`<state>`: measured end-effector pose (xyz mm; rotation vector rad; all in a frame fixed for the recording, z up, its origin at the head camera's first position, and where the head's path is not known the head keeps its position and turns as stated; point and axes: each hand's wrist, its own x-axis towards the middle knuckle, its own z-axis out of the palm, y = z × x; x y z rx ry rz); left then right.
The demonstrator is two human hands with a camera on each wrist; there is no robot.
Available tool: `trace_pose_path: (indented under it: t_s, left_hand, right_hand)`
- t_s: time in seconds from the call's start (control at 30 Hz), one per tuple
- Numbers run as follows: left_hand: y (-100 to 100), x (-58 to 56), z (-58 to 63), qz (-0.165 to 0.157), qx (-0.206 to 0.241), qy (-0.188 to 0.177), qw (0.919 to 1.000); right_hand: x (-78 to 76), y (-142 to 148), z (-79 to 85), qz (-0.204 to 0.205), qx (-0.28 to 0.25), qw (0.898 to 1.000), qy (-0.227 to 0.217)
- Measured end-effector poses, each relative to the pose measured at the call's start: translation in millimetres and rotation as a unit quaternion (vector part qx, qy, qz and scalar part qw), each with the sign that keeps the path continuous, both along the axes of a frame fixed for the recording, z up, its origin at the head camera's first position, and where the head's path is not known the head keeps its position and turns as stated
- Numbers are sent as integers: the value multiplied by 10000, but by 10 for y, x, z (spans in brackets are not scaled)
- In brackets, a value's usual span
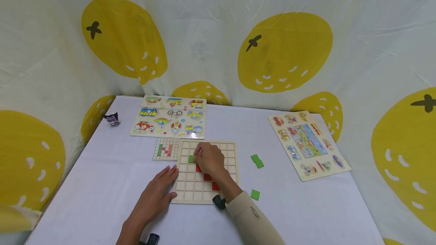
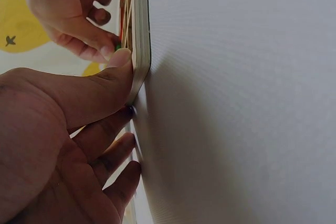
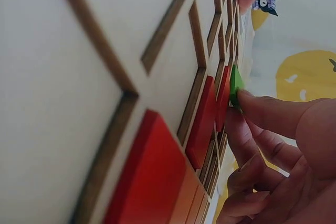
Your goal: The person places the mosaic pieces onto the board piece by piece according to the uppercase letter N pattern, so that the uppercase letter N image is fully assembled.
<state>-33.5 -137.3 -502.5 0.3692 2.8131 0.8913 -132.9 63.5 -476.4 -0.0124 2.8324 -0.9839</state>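
Note:
A wooden grid board (image 1: 185, 196) lies on the white-covered table. My right hand (image 1: 210, 160) is over its upper left part, with thumb and fingers pinching a green square tile (image 3: 234, 86) at the grid. Several red tiles run diagonally down the board, among them a red tile (image 1: 207, 177) beside the right wrist. Along the board's left edge rests my left hand (image 1: 157, 192); in the left wrist view its thumb touches the board's corner and its fingers stretch out along the side. A small pattern card (image 1: 166, 149) with green and red squares adjoins the board's upper left.
Right of the board lie a pair of green tiles (image 1: 257, 161) and a single green tile (image 1: 255, 194). A vehicle puzzle (image 1: 170, 118) is behind the board, another puzzle board (image 1: 308, 144) at the right. A small dark figure (image 1: 112, 119) occupies the far left corner.

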Motion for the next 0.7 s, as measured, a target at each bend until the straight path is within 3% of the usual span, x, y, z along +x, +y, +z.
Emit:
trace_pose_path:
  t_s: [0.3, 0.7]
  left_hand:
    - [-2, 3, -20, -18, -22, 54, 10000]
    - [1, 10, -7, 33, -64, 22, 10000]
  right_hand:
    - [-26, -30, -21, -54, 132, 9998, -158]
    - [-5, 210, 9, 93, -450, 9988, -145]
